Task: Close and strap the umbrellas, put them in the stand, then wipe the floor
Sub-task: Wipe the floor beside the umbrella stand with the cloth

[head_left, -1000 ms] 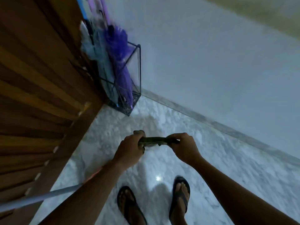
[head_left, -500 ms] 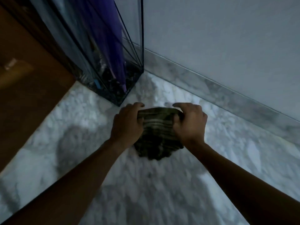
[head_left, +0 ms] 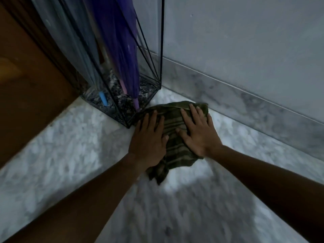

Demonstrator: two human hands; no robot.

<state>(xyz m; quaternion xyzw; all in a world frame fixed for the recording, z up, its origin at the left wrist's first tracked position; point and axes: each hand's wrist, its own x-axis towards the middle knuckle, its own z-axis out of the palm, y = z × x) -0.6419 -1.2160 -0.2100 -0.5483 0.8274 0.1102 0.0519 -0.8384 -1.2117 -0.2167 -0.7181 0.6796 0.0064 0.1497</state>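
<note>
Both palms flat, fingers spread — left hand (head_left: 148, 139) and right hand (head_left: 197, 131) press green cloth (head_left: 172, 137) onto marble floor (head_left: 70, 146) beside umbrella stand (head_left: 121, 106).

The floor (head_left: 70, 146) here is pale marble, mottled white and grey, and it runs up to a plain grey-white wall (head_left: 245, 41) on the right, where a skirting (head_left: 245, 97) of the same veined marble lines the foot of the wall. On the left stands a brown wooden panel (head_left: 26, 76), door or cupboard side I cannot tell, its lower edge meeting the marble in a slanting line. The room is dim and bluish, with one brighter patch of light (head_left: 184, 187) glancing off the stone near the middle.
</note>
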